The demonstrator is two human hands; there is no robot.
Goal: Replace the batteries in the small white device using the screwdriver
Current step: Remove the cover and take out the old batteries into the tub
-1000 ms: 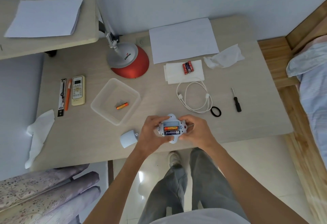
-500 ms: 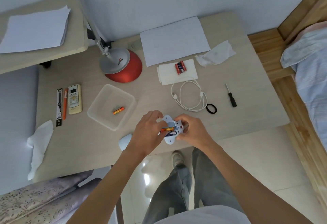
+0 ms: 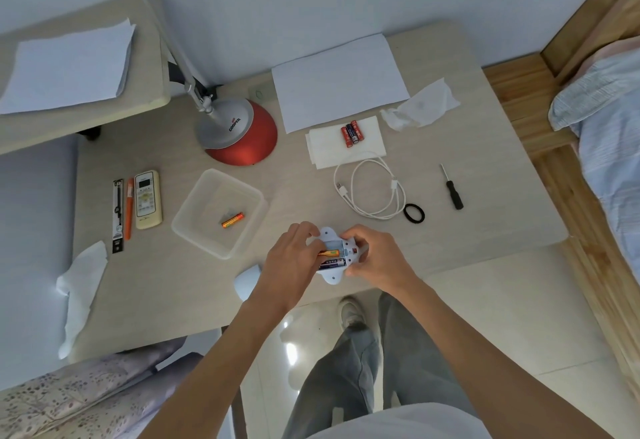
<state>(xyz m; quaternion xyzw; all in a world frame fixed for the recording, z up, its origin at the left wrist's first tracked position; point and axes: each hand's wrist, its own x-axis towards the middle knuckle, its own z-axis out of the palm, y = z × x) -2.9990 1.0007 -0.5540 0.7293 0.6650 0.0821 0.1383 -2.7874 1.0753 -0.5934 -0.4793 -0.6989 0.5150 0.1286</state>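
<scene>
The small white device (image 3: 335,274) sits in the lower middle of the frame, held over the near edge of the bench (image 3: 485,230) with its battery bay open and facing up. The right grip (image 3: 375,260) is curled round the device's right end. The left grip (image 3: 289,260) covers the left end and pinches the raised left tip of the orange battery (image 3: 330,252), which lies tilted in the bay. A dark battery (image 3: 333,263) lies flat just below it.

The left wrist hides part of a pale rounded cover (image 3: 246,281) on the bench. Just to the upper left of the hands is a clear tray (image 3: 194,196) with a second orange cell (image 3: 232,220) in it.

The screwdriver (image 3: 452,189) lies at the right, well apart from the hands. Between it and them are a coiled white cable (image 3: 343,191) and a black hair band (image 3: 405,211). Above the cable, three red and black batteries (image 3: 352,133) lie on a folded tissue (image 3: 329,154).

A red lamp base (image 3: 242,147), a remote control (image 3: 148,199) and an orange pen (image 3: 129,208) lie further left.
</scene>
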